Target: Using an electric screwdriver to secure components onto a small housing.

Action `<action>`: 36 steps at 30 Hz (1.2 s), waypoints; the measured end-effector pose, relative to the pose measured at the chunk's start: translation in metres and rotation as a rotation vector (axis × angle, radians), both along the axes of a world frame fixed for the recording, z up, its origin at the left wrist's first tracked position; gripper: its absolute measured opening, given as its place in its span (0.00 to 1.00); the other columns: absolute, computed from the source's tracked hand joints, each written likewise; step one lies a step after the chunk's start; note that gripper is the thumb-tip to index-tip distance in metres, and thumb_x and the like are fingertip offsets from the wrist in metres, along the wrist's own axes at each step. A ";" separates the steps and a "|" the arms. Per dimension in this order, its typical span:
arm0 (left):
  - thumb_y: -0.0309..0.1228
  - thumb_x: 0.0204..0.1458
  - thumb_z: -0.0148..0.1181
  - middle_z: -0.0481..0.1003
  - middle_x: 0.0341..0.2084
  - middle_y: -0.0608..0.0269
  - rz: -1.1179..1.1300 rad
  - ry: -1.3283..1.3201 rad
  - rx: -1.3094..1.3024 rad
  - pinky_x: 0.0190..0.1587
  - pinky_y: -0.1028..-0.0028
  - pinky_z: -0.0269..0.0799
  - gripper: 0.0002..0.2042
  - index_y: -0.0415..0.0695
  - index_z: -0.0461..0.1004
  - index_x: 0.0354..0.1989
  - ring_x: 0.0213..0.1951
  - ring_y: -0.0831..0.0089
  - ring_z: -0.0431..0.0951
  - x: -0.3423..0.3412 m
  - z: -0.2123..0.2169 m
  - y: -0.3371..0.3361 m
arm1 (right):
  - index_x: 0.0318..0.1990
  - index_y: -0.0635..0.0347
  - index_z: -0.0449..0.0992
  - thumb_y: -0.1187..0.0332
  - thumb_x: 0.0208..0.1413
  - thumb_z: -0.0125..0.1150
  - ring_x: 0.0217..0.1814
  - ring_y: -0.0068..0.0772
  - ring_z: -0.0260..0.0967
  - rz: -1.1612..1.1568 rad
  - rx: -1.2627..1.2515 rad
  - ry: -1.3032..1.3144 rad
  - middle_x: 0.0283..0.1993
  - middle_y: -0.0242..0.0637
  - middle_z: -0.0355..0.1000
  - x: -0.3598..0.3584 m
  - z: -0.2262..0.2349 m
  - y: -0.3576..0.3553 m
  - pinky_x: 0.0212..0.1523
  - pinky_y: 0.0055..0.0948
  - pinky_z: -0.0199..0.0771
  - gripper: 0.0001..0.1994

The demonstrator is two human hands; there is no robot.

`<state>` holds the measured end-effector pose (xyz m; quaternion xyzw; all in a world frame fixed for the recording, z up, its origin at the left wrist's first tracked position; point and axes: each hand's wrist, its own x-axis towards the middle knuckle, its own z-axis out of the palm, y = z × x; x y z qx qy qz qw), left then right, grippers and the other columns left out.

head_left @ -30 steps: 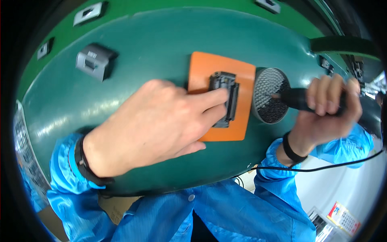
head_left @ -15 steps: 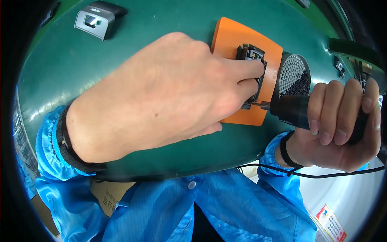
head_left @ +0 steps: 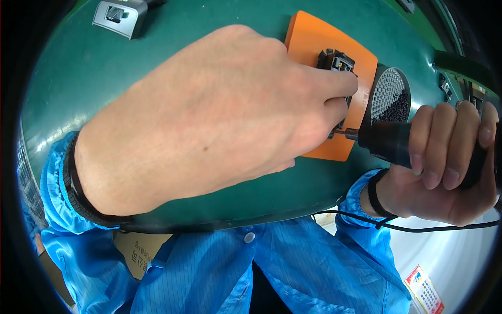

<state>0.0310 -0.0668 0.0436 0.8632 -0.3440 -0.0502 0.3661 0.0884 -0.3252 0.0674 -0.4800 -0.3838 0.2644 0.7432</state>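
Note:
My left hand (head_left: 225,110) reaches across the table, its fingers closed on a small black plastic part (head_left: 338,62) with fine inner pieces. That part sits on an orange block (head_left: 303,36), and my fingers cover much of it. In my right hand (head_left: 444,172) is a black electric screwdriver (head_left: 385,142), held sideways with its tip pointing left. The bit meets the near end of the black part, close to my left fingers; any screw there is hidden.
A grey dimpled tray (head_left: 388,97) of small black screws stands right of the block. At the far left lies a silver-grey housing (head_left: 121,18) with a window. A black cable (head_left: 418,228) runs by my right wrist. The green table's (head_left: 251,204) near edge curves before me.
The whole view has shifted a little, with the block and both hands now farther right. The silver-grey housing sits nearer the top edge. Both grips and the bit's contact look the same.

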 end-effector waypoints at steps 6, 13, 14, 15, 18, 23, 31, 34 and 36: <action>0.36 0.33 0.81 0.75 0.57 0.60 0.002 -0.008 0.016 0.35 0.63 0.80 0.30 0.35 0.79 0.46 0.34 0.59 0.83 -0.001 0.001 0.001 | 0.58 0.57 0.65 0.57 0.77 0.37 0.25 0.29 0.66 -0.024 -0.013 -0.036 0.27 0.31 0.66 -0.006 0.002 0.004 0.32 0.36 0.69 0.16; 0.34 0.32 0.80 0.75 0.56 0.61 0.045 -0.141 -0.156 0.32 0.63 0.78 0.28 0.36 0.80 0.45 0.33 0.60 0.82 -0.009 -0.012 0.008 | 0.58 0.58 0.66 0.57 0.76 0.37 0.25 0.28 0.66 -0.085 -0.066 -0.127 0.26 0.31 0.66 -0.027 0.008 0.018 0.32 0.36 0.69 0.17; 0.34 0.32 0.80 0.75 0.56 0.61 0.050 -0.141 -0.156 0.32 0.63 0.78 0.28 0.36 0.80 0.45 0.33 0.60 0.82 -0.012 -0.013 0.010 | 0.58 0.58 0.66 0.57 0.76 0.37 0.25 0.28 0.66 -0.102 -0.081 -0.148 0.26 0.31 0.66 -0.031 0.010 0.020 0.32 0.36 0.69 0.17; 0.34 0.33 0.81 0.75 0.54 0.62 0.037 -0.050 -0.093 0.32 0.63 0.77 0.27 0.37 0.80 0.44 0.33 0.61 0.82 -0.009 -0.003 0.010 | 0.58 0.58 0.66 0.57 0.76 0.38 0.25 0.28 0.66 -0.117 -0.097 -0.168 0.26 0.31 0.66 -0.035 0.010 0.022 0.32 0.36 0.69 0.17; 0.33 0.33 0.81 0.74 0.50 0.63 -0.009 -0.064 0.036 0.31 0.63 0.76 0.25 0.38 0.79 0.41 0.32 0.61 0.81 -0.008 -0.007 0.014 | 0.57 0.58 0.66 0.57 0.76 0.38 0.25 0.28 0.66 -0.152 -0.137 -0.221 0.26 0.31 0.66 -0.043 0.013 0.029 0.31 0.36 0.68 0.17; 0.32 0.34 0.81 0.74 0.46 0.65 0.057 0.007 -0.061 0.30 0.63 0.75 0.23 0.40 0.79 0.40 0.31 0.62 0.80 -0.013 -0.003 0.014 | 0.57 0.58 0.67 0.57 0.76 0.38 0.25 0.28 0.65 -0.197 -0.189 -0.285 0.26 0.30 0.66 -0.054 0.015 0.037 0.31 0.35 0.68 0.17; 0.33 0.35 0.81 0.74 0.45 0.68 0.037 0.177 0.007 0.28 0.65 0.74 0.22 0.41 0.79 0.39 0.30 0.64 0.80 -0.011 0.008 0.020 | 0.57 0.58 0.67 0.56 0.75 0.39 0.25 0.27 0.65 -0.247 -0.249 -0.347 0.26 0.30 0.66 -0.065 0.016 0.046 0.30 0.35 0.68 0.17; 0.34 0.36 0.81 0.74 0.45 0.69 -0.019 -0.163 0.200 0.28 0.65 0.74 0.22 0.42 0.79 0.40 0.29 0.65 0.80 -0.021 -0.007 0.018 | 0.57 0.58 0.67 0.56 0.75 0.40 0.25 0.27 0.65 -0.254 -0.264 -0.355 0.26 0.30 0.65 -0.070 0.014 0.052 0.30 0.35 0.68 0.17; 0.34 0.36 0.81 0.74 0.46 0.70 -0.027 -0.160 0.202 0.28 0.65 0.74 0.22 0.42 0.79 0.39 0.29 0.65 0.80 -0.020 -0.009 0.019 | 0.57 0.59 0.68 0.56 0.75 0.40 0.25 0.27 0.65 -0.279 -0.300 -0.369 0.26 0.30 0.65 -0.075 0.016 0.054 0.30 0.35 0.68 0.17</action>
